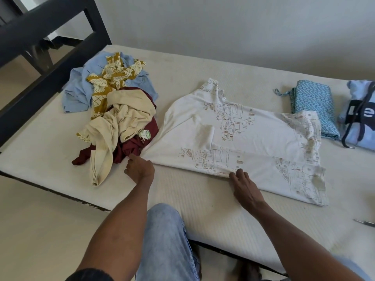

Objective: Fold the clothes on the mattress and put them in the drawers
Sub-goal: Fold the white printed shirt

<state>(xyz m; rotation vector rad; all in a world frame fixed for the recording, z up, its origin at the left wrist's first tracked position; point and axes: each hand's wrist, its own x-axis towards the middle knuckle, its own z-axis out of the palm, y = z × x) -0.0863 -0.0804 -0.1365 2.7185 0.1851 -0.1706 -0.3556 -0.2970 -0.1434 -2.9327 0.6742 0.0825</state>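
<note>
Left hand point(139, 169): fingers curled on the near left corner of the white printed garment point(233, 138); the grip itself is hidden under the knuckles.
Right hand point(244, 186): fingers straight, pressing the garment's near edge.
Garment: spread flat mid-mattress point(203, 209), bare mattress near it.
Unfolded pile point(113, 110): left, touching the garment.
Folded zigzag cloth point(316, 106): far right.
Pale blue folded item point(359, 116): cut off at right edge.
</note>
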